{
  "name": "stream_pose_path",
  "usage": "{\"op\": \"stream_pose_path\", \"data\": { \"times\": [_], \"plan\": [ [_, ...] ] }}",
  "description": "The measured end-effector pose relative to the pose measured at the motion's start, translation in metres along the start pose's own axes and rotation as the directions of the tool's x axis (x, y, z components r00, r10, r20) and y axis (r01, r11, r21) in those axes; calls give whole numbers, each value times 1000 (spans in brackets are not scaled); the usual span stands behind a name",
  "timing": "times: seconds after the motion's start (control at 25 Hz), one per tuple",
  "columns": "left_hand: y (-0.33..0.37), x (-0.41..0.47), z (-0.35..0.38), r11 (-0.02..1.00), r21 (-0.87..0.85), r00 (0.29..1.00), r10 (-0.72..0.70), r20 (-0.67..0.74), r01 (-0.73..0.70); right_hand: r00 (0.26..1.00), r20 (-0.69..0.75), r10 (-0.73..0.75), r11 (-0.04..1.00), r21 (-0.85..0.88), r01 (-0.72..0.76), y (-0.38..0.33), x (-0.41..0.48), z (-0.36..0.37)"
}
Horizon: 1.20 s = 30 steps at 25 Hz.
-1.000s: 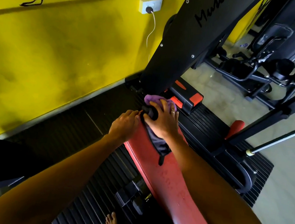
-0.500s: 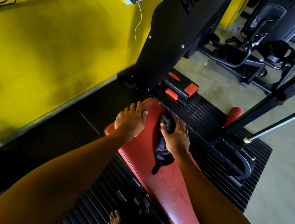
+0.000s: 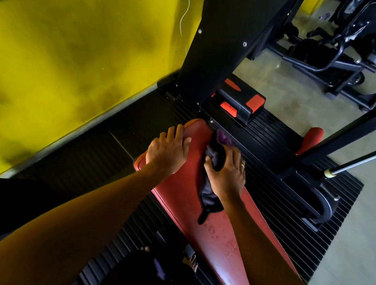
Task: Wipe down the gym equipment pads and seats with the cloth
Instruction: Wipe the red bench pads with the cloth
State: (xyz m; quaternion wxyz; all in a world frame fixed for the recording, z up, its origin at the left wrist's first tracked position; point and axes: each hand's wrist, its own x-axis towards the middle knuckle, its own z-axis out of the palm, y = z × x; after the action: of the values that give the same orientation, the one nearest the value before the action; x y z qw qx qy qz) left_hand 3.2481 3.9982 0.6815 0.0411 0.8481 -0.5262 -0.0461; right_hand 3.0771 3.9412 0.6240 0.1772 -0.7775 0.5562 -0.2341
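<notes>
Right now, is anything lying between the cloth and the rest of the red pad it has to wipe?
Nothing visible does. The right hand grips the cloth right on the pad; only the left hand rests on the pad beside it, near the far end.

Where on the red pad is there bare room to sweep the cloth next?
Free: the strip of pad between left hand and right hand; the long stretch below the cloth, toward the camera. Crowded: the far tip, hemmed by both hands and the black upright.

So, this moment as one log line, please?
left hand: flat on pad | right hand: grips cloth on pad
</notes>
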Motion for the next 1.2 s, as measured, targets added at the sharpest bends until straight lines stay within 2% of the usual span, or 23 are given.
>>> {"op": "stream_pose_path", "data": {
  "times": [0.16,0.28,0.44,0.52,0.6,0.68,0.76,0.84,0.88,0.96,1.0,1.08,1.16,1.2],
  "plan": [
    [-5,1,1,999,-29,999,34,13,-34,967,-48,248,969,26,-247,31,-26,3],
    [-8,1,2,995,-78,997,69,22,-67,934,-2,358,933,42,-358,-3,-11,7],
    [-15,1,2,989,-109,994,105,24,-102,969,44,243,968,61,-245,-57,-13,14],
    [-19,0,5,981,-109,987,161,15,-158,992,72,101,992,67,-105,-45,-51,14],
    [-21,3,7,970,-139,978,206,29,-200,995,92,37,999,1,-37,-10,-97,14],
    [-25,5,10,953,-158,964,265,28,-257,986,25,167,985,-43,-166,23,-113,13],
    [-30,8,11,937,-163,946,320,39,-310,918,-92,386,922,19,-386,26,-91,13],
    [-34,7,12,917,-149,922,383,61,-371,845,-153,513,858,99,-503,0,-56,15],
    [-36,6,11,903,-132,906,418,61,-408,848,-161,504,863,114,-492,-22,-45,18],
    [-41,1,10,859,-61,860,511,21,-509,909,-170,381,923,116,-366,-65,-48,28],
    [-44,-1,10,819,-5,819,573,-6,-573,939,-148,311,949,105,-298,-79,-64,32],
    [-48,-4,14,692,116,693,720,-38,-713,972,-90,216,976,47,-213,-78,-105,37],
    [-48,-5,16,581,174,585,810,-34,-795,974,-55,220,975,-27,-221,-52,-141,38],
    [-47,-5,16,559,167,562,826,-30,-812,961,-78,265,961,-54,-270,-36,-150,37]
  ]
}}
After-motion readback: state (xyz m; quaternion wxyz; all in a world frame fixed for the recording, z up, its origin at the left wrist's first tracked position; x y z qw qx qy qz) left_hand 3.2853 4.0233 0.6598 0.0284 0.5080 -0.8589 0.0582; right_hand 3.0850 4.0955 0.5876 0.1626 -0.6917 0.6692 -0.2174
